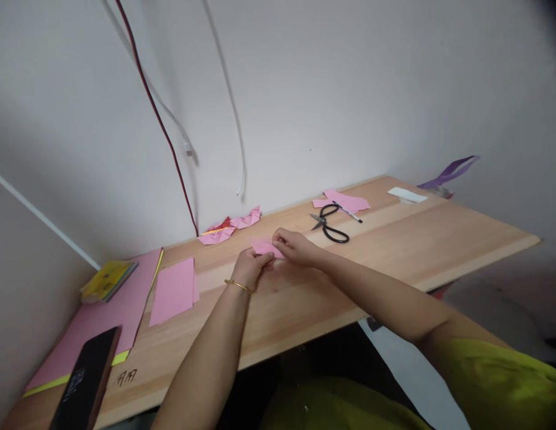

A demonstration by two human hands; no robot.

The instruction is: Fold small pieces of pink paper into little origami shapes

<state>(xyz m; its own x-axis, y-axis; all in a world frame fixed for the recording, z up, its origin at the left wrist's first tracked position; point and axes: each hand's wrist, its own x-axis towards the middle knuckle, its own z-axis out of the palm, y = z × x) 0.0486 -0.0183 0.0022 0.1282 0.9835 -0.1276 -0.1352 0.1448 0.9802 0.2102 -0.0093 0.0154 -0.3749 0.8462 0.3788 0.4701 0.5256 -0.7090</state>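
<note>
A small piece of pink paper (265,246) is held between my two hands, just above the middle of the wooden table. My left hand (252,266), with a gold bracelet at the wrist, grips its near left side between thumb and fingers. On the right side, my right hand (293,246) pinches the paper's edge with thumb and forefinger. Part of the paper is hidden behind the fingers. Folded pink paper pieces (230,227) lie beyond my hands against the wall. To the right of my right hand rest black-handled scissors (325,223).
Pink paper scraps (349,202) and a pen (348,212) lie behind the scissors. A white strip (407,194) sits at the far right. Leftward are pink sheets (172,292), a large pink sheet (138,298), a yellow pack (106,280) and a black phone-like object (87,379). Cables (163,128) hang along the wall.
</note>
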